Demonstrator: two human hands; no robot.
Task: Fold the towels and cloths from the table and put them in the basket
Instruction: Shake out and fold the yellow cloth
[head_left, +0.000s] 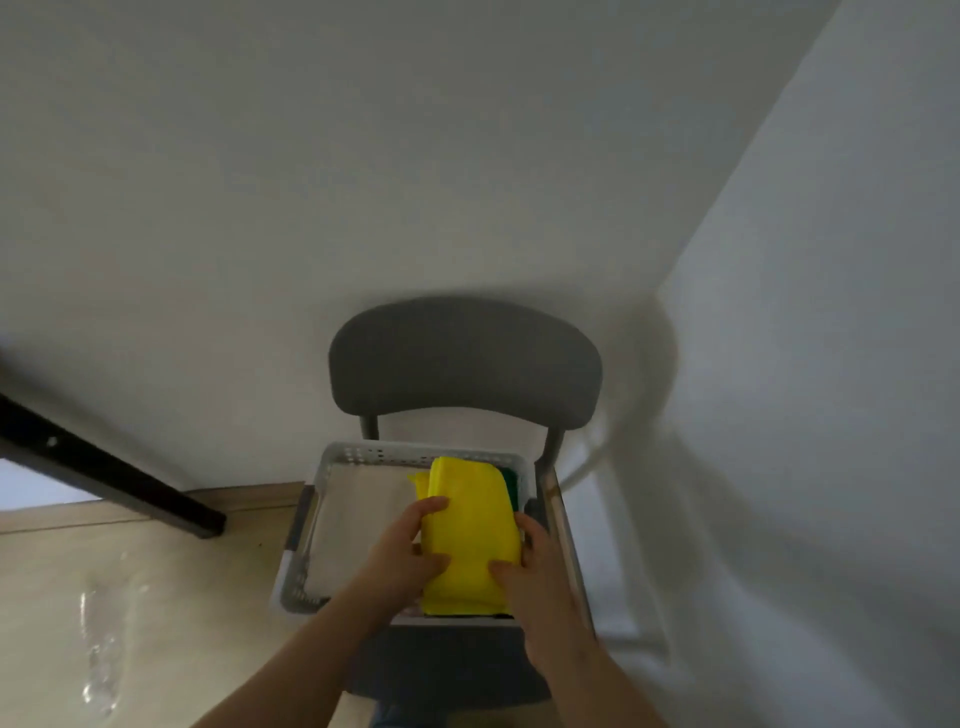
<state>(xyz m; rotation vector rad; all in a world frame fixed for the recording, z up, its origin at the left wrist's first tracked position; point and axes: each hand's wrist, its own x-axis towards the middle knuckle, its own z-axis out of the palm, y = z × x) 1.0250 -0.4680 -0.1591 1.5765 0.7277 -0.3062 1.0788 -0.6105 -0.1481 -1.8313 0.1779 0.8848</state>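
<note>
The fingers (434, 505) of the left hand (410, 545) curl over the left edge of a folded yellow cloth (470, 525), with the thumb pressed on its top lower down. The right hand (527, 569) grips the opposite edge, thumb lying on the yellow fabric and the other fingers wrapped round the right side. So both hands hold the cloth between them, forearms reaching in from the bottom of the view.

The yellow cloth sits in the right half of a white perforated basket (374, 453). A strip of green cloth (510, 486) shows just beyond its far right corner, partly under it. In the left half of the basket lies a pale folded towel (358, 514), beside the yellow cloth.

The basket rests on the seat of a grey chair (462, 364), whose curved backrest stands against a white wall (311, 182). To the left, a dark leg (109, 480) slants down to the light wooden floor (171, 597), well apart from the chair.
</note>
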